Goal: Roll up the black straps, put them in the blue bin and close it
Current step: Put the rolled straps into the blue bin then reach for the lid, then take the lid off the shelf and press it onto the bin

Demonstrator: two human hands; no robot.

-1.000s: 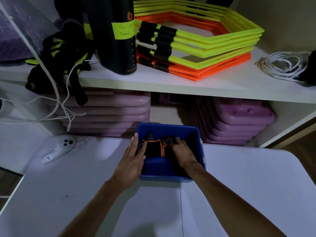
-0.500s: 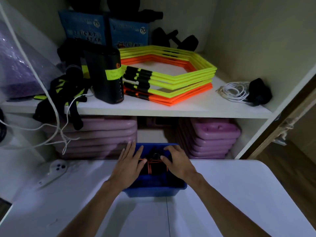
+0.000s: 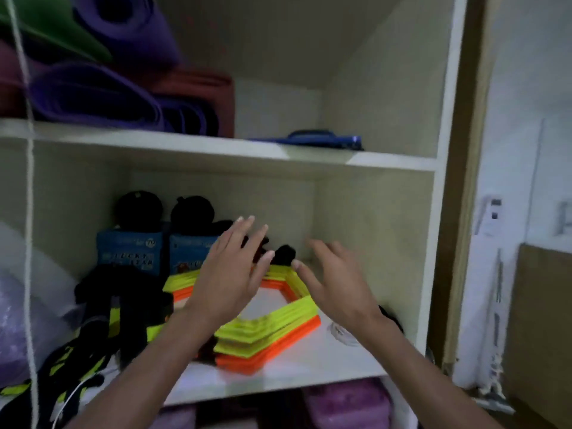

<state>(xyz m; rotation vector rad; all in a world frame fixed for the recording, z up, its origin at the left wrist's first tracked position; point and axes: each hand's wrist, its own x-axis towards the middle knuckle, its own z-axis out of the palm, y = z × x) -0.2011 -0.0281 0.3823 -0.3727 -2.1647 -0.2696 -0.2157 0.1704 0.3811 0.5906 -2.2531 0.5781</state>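
My left hand (image 3: 230,274) and my right hand (image 3: 332,284) are both raised in front of the middle shelf, fingers spread and holding nothing. A flat blue lid-like piece (image 3: 322,140) with a handle lies on the upper shelf (image 3: 216,150), above and beyond both hands. The blue bin and the rolled black straps are out of view below the frame. The picture is blurred by head motion.
Stacked yellow and orange hexagon rings (image 3: 266,329) lie on the middle shelf behind my hands, with blue boxes (image 3: 130,252) and black and yellow straps (image 3: 93,345) to the left. Purple mats (image 3: 102,97) fill the upper shelf's left. A white cord (image 3: 29,212) hangs at left.
Both hands have left the blue bin and risen to shelf height. The view has tilted up, so the bin and table have dropped out of sight.
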